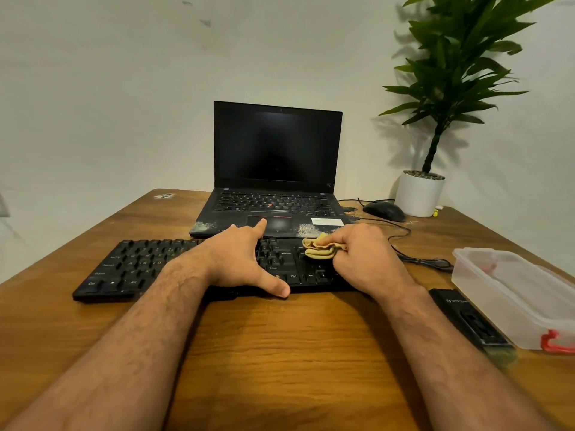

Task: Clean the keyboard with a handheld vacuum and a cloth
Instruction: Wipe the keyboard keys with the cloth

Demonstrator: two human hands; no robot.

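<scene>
- On the wooden desk [280, 353], a black keyboard [130, 269] lies flat in front of the person, its right part hidden under both hands.
- Left hand [236, 259] rests spread across the middle of the keyboard, fingers straight, thumb reaching the near edge, index finger pointing toward the laptop [273, 169]; its grip is released and grasps nothing.
- Right hand [361, 253] has its grip clenched round a folded yellow cloth [317, 247], pressing it onto the keys at the keyboard's right side.
- Just behind the keyboard stands the open laptop with a dark screen and pale dusty patches on its palm rest.
- At the right lie a black mouse [385, 211], a potted plant [435, 119], a clear plastic box [513, 290] and, just beside that box, a flat black device [466, 318].
</scene>
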